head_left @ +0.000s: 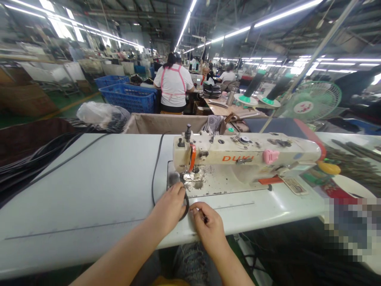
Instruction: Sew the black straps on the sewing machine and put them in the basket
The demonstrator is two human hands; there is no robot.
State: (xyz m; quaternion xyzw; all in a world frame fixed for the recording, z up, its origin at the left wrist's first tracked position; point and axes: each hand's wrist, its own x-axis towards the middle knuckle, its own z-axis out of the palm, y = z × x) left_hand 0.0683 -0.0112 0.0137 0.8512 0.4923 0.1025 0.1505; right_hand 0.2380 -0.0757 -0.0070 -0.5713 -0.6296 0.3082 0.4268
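A narrow black strip (pixel 156 167) comes over the table's back edge, runs down the white tabletop and passes under my left hand (pixel 169 207). The fingers of that hand are closed on it just in front of the presser foot (pixel 190 176) of a sewing machine (pixel 220 155). On the hand's right side the strip bends out in a short loop (pixel 187 204). Close to this loop, my right hand (pixel 209 225) is closed in a pinch near the table's front edge. Something small and dark shows within its curled fingers, too hidden to name.
Long black strips (pixel 35 167) hang at the table's left. Behind the machine is a beige cloth-lined bin (pixel 166 122). A green fan (pixel 309 102) and thread cones (pixel 253 87) stand right. A person in a pink apron (pixel 174 83) sits ahead beside blue crates (pixel 131 97).
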